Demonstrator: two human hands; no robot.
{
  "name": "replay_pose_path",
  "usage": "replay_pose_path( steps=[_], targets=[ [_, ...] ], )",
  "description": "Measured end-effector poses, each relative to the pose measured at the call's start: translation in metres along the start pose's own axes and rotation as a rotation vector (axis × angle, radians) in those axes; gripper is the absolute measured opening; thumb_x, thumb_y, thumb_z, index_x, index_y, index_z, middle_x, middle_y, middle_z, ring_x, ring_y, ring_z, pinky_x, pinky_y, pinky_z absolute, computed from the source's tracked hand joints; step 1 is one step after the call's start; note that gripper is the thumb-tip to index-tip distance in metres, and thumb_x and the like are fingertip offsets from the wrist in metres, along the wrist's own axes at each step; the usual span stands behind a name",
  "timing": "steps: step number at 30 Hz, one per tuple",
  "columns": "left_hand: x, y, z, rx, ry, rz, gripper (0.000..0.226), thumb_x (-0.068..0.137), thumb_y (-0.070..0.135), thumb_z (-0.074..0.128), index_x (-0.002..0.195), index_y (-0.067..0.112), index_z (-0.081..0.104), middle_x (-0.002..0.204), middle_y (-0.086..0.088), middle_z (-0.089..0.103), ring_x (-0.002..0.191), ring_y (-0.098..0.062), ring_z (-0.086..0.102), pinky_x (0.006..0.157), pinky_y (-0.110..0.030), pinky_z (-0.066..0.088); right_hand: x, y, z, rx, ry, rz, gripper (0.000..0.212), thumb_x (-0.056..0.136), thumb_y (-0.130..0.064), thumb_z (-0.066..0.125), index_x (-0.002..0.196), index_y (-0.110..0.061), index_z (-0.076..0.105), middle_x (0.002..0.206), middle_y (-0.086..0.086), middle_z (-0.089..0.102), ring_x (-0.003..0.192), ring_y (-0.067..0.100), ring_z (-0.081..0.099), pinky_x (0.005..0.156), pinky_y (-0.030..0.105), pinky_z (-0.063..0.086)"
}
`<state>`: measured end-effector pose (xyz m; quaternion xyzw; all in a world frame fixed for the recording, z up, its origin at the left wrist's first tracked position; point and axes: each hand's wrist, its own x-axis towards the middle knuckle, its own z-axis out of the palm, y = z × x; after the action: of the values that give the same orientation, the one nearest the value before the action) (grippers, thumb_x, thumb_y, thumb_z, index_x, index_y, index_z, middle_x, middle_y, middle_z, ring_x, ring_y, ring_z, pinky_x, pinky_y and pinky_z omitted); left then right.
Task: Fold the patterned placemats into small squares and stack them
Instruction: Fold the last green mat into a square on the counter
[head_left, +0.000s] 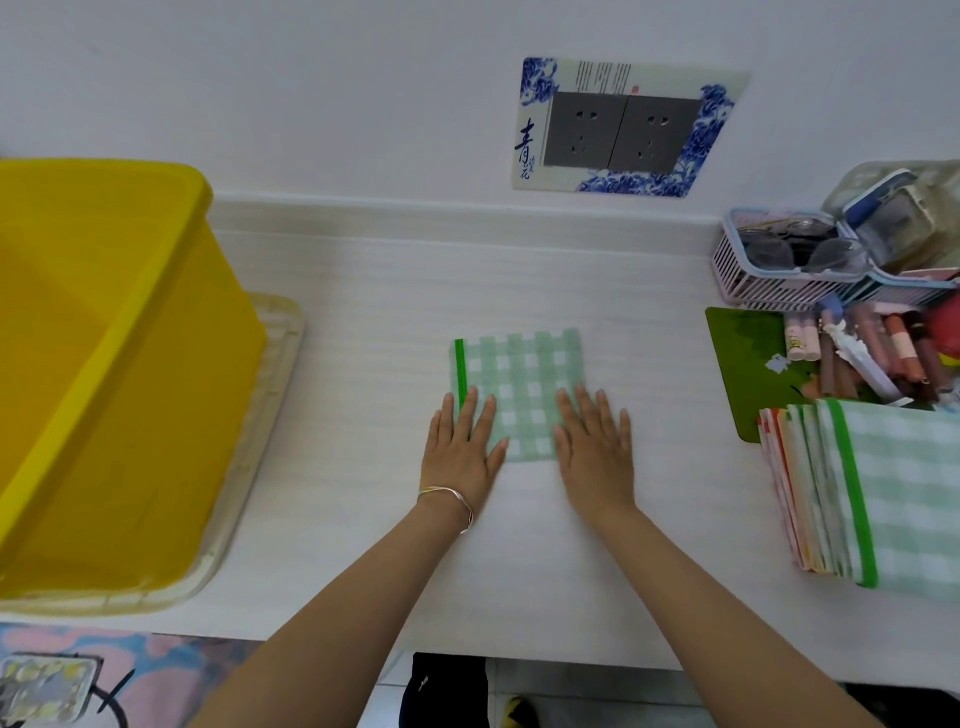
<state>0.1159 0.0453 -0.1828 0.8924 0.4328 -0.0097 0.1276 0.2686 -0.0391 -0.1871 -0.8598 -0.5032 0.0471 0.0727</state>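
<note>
My left hand (460, 449) and right hand (597, 447) lie flat, fingers spread, pressing the near edge of the folded green-checked placemat (519, 387) at mid-bench (363, 322). I should smooth outward to sharpen the crease before moving it toward the stack (862, 493) on my right.

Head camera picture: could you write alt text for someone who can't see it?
Seen from above, a person's left hand and right hand press flat on a folded green checked placemat on a white table. A pile of placemats lies to the right, and a yellow bin stands to the left.
</note>
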Motion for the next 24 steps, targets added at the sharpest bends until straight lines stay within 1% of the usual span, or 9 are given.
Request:
replay_pose_path(
  steps=[3, 5, 8, 10, 13, 16, 19, 22, 24],
  targets=[
    [0.002, 0.003, -0.002, 0.021, -0.032, -0.022, 0.073, 0.081, 0.059, -0.013, 0.148, 0.028, -0.009, 0.156, 0.002, -0.015, 0.143, -0.026, -0.017, 0.114, -0.034, -0.01, 0.0, 0.016, -0.009, -0.023, -0.052, 0.045, 0.072, 0.084, -0.049, -0.012, 0.15, -0.028, 0.007, 0.158, -0.003, 0.0, 0.146, 0.016, -0.007, 0.113, 0.036, -0.013],
    [0.001, 0.004, -0.004, 0.034, -0.053, -0.036, 0.062, 0.094, 0.055, 0.004, 0.148, 0.028, -0.009, 0.156, 0.002, -0.015, 0.143, -0.026, -0.017, 0.115, -0.035, -0.009, 0.0, 0.016, -0.012, -0.031, -0.101, 0.044, 0.055, 0.098, -0.044, 0.004, 0.15, -0.028, 0.002, 0.158, -0.003, -0.005, 0.145, 0.016, -0.011, 0.114, 0.036, -0.013],
    [0.002, 0.003, -0.006, -0.021, -0.095, -0.043, 0.059, 0.098, 0.049, 0.019, 0.148, 0.029, -0.006, 0.156, 0.004, -0.015, 0.143, -0.026, -0.017, 0.114, -0.035, -0.01, 0.0, 0.015, -0.014, 0.08, -0.151, 0.076, 0.051, 0.102, -0.036, 0.019, 0.15, -0.029, 0.001, 0.158, -0.003, -0.005, 0.145, 0.016, -0.01, 0.115, 0.035, -0.01],
    [0.005, 0.0, -0.011, -0.148, -0.095, -0.034, 0.059, 0.098, 0.048, 0.026, 0.149, 0.028, 0.003, 0.157, 0.004, -0.009, 0.144, -0.024, -0.013, 0.114, -0.034, -0.008, 0.002, 0.015, -0.018, 0.22, -0.128, 0.087, 0.052, 0.102, -0.034, 0.026, 0.15, -0.025, 0.009, 0.159, -0.002, 0.003, 0.146, 0.017, -0.003, 0.116, 0.035, -0.005],
    [0.007, -0.004, -0.023, -0.481, 0.045, -0.057, 0.06, 0.097, 0.037, 0.043, 0.147, 0.015, 0.021, 0.157, -0.005, 0.008, 0.144, -0.023, 0.008, 0.115, -0.03, 0.007, 0.008, 0.017, -0.027, 0.588, -0.015, 0.212, 0.053, 0.098, -0.028, 0.044, 0.147, -0.014, 0.027, 0.153, 0.006, 0.027, 0.143, 0.022, 0.021, 0.116, 0.035, 0.015],
    [0.011, 0.0, -0.04, -0.89, 0.103, -0.268, 0.061, 0.095, 0.022, 0.051, 0.146, 0.006, 0.021, 0.153, -0.01, 0.016, 0.141, -0.023, 0.02, 0.114, -0.028, 0.018, 0.019, 0.016, -0.044, 0.867, -0.046, 0.428, 0.057, 0.094, -0.023, 0.055, 0.144, -0.01, 0.032, 0.149, 0.006, 0.037, 0.136, 0.021, 0.035, 0.111, 0.032, 0.028],
    [0.027, -0.002, -0.053, -1.131, 0.022, -0.547, 0.061, 0.092, 0.017, 0.055, 0.144, 0.004, 0.026, 0.147, -0.013, 0.032, 0.13, -0.029, 0.04, 0.108, -0.033, 0.032, 0.033, 0.013, -0.055, 1.032, -0.127, 0.572, 0.064, 0.09, -0.019, 0.061, 0.144, -0.006, 0.029, 0.144, 0.009, 0.042, 0.131, 0.023, 0.042, 0.108, 0.034, 0.034],
    [0.042, -0.007, -0.054, -1.277, -0.087, -0.669, 0.061, 0.088, 0.016, 0.061, 0.14, -0.001, 0.033, 0.139, -0.017, 0.044, 0.122, -0.034, 0.049, 0.104, -0.043, 0.04, 0.046, 0.009, -0.061, 1.185, -0.181, 0.728, 0.075, 0.084, -0.018, 0.068, 0.144, -0.004, 0.026, 0.14, 0.013, 0.044, 0.124, 0.03, 0.048, 0.105, 0.042, 0.039],
    [0.044, -0.009, -0.056, -1.297, -0.132, -0.689, 0.058, 0.087, 0.015, 0.062, 0.137, -0.003, 0.038, 0.134, -0.02, 0.049, 0.116, -0.035, 0.054, 0.1, -0.043, 0.044, 0.051, 0.011, -0.062, 1.245, -0.236, 0.808, 0.069, 0.082, -0.018, 0.071, 0.139, -0.003, 0.036, 0.135, 0.016, 0.05, 0.113, 0.032, 0.056, 0.096, 0.046, 0.047]
  ],
)
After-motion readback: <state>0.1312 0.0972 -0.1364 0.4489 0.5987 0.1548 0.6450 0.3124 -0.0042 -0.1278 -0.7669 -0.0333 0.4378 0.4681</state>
